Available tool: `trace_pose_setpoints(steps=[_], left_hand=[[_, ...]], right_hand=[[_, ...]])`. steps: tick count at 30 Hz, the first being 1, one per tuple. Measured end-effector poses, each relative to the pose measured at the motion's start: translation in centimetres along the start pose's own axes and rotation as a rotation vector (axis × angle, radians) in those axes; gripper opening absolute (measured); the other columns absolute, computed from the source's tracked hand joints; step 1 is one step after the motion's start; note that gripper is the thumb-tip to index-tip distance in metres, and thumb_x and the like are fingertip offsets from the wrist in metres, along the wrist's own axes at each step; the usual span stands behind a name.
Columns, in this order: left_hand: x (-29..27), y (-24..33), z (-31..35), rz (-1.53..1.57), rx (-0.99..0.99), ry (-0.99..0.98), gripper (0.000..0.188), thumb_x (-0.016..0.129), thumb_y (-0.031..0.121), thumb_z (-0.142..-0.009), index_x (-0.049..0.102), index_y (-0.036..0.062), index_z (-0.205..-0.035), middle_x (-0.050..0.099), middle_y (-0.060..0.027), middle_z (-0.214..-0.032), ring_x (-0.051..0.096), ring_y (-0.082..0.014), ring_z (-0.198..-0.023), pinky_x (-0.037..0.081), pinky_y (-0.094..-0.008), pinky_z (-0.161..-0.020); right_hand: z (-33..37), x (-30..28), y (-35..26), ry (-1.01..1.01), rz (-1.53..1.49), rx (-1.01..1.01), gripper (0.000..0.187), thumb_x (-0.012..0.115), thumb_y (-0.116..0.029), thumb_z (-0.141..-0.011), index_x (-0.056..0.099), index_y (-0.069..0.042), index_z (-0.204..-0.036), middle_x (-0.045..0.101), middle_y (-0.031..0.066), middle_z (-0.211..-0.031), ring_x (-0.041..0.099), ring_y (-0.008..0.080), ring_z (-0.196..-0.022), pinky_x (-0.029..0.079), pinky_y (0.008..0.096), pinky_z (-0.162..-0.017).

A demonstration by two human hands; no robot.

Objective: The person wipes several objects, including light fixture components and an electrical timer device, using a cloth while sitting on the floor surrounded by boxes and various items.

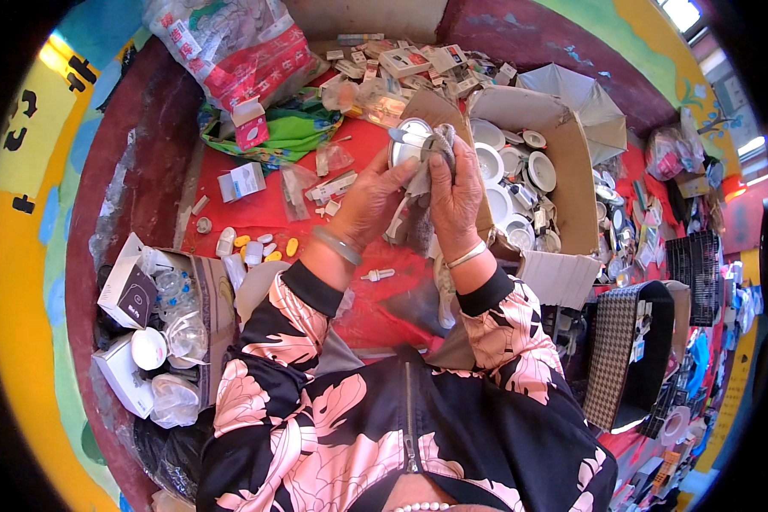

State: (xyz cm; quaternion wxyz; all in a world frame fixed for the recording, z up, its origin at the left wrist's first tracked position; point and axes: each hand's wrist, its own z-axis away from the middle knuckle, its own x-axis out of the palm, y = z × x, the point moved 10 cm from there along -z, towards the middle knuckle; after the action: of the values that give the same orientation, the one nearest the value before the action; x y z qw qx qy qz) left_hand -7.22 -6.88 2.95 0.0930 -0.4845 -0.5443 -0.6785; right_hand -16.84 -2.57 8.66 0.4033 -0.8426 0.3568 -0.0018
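Observation:
In front of my chest, my left hand grips a round white-rimmed downlight with a silvery face, held up by its edge. My right hand is closed around a grey cloth, pressed against the light's right side. The cloth hangs down between both hands, and part of the light's body is hidden behind it. Just right of my right hand stands an open cardboard box with several round white light fittings in it.
Small white boxes heap up at the back beside a plastic bag and a green cloth bundle. Yellow and white bulbs lie on the red sheet. At left, a carton holds packaging; a checkered box stands at right.

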Motion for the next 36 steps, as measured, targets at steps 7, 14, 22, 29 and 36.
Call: trace_pose_setpoints(steps=[7, 14, 22, 29, 36], left_hand=[[-0.8, -0.6, -0.1, 0.034, -0.006, 0.036, 0.034, 0.053, 0.018, -0.090, 0.047, 0.0072, -0.122, 0.057, -0.0053, -0.107, 0.057, -0.0156, -0.093, 0.049, -0.0303, -0.080], [-2.7, 1.1, -0.1, -0.228, -0.047, 0.066, 0.039, 0.056, 0.023, -0.088, 0.046, 0.0087, -0.123, 0.055, -0.0046, -0.113, 0.056, -0.0172, -0.100, 0.049, -0.0354, -0.085], [0.3, -0.2, 1.7, -0.324, -0.210, -0.154, 0.033, 0.053, 0.025, -0.091, 0.052, 0.0061, -0.118, 0.058, -0.0013, -0.105, 0.056, -0.0104, -0.095, 0.046, -0.0265, -0.082], [-0.1, -3.9, 2.5, -0.446, -0.364, -0.303, 0.033, 0.052, 0.022, -0.091, 0.050, 0.0036, -0.119, 0.057, -0.0014, -0.107, 0.055, -0.0108, -0.096, 0.046, -0.0279, -0.084], [-0.5, -2.6, 2.3, -0.439, -0.285, -0.277, 0.031, 0.054, 0.021, -0.090, 0.053, 0.0028, -0.115, 0.058, -0.0033, -0.104, 0.056, -0.0129, -0.097, 0.047, -0.0287, -0.085]], right_hand=[[0.4, -0.2, 3.6, 0.053, -0.429, 0.370, 0.022, 0.049, -0.010, -0.092, 0.056, 0.000, -0.110, 0.058, 0.0042, -0.096, 0.054, 0.0123, -0.088, 0.041, 0.0231, -0.082], [-1.9, -3.8, 8.1, 0.137, -0.968, 0.677, 0.025, 0.048, -0.020, -0.093, 0.056, -0.005, -0.110, 0.061, 0.0040, -0.097, 0.058, 0.0134, -0.085, 0.049, 0.0284, -0.074], [-0.9, -0.1, 3.6, -0.530, -0.603, 0.518, 0.031, 0.052, -0.019, -0.091, 0.056, -0.001, -0.116, 0.060, 0.0037, -0.105, 0.053, 0.0087, -0.094, 0.043, 0.0220, -0.082], [-0.4, 1.1, 0.4, -0.809, -0.344, 0.193, 0.022, 0.056, -0.010, -0.084, 0.063, 0.001, -0.102, 0.058, 0.0036, -0.090, 0.052, 0.0130, -0.086, 0.042, 0.0275, -0.075], [-0.7, 1.1, 0.0, -0.724, -0.377, 0.184, 0.022, 0.059, -0.011, -0.084, 0.064, -0.002, -0.103, 0.058, 0.0047, -0.088, 0.054, 0.0132, -0.083, 0.043, 0.0241, -0.073]])
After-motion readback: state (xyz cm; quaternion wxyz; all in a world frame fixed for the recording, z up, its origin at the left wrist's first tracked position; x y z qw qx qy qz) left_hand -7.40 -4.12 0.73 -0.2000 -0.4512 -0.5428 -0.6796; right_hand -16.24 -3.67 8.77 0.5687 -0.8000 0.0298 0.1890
